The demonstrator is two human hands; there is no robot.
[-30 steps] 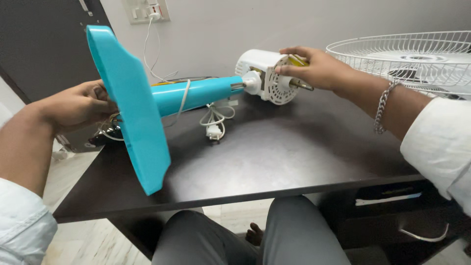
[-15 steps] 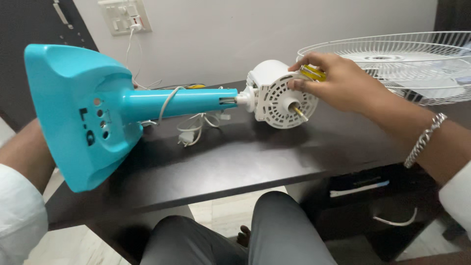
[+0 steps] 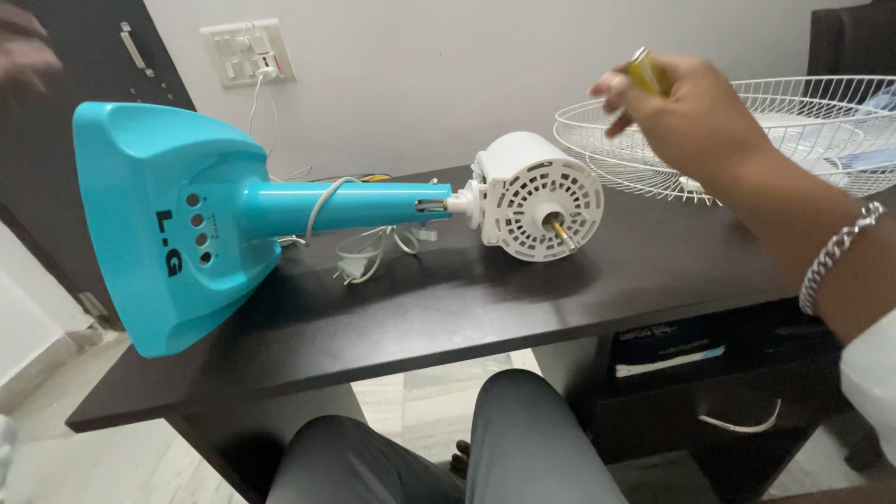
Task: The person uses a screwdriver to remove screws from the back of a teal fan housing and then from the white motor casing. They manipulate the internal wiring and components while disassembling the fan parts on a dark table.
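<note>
A pedestal fan lies on its side on the dark table. Its teal base faces me at the left, and the teal pole runs right to the white motor housing, where a bare shaft sticks out. My right hand hovers above and to the right of the motor, closed around a small yellow-handled tool. My left hand is a blur in the top left corner, off the fan and holding nothing.
A white wire fan grille lies on the table at the back right. The fan's white cord and plug are coiled under the pole. A wall socket sits behind. My knees are under the table's front edge, beside a drawer.
My left hand has let go of the teal base and lifted away to the upper left. My right hand, with the yellow tool, has risen off the motor housing. The fan now rests on the table.
</note>
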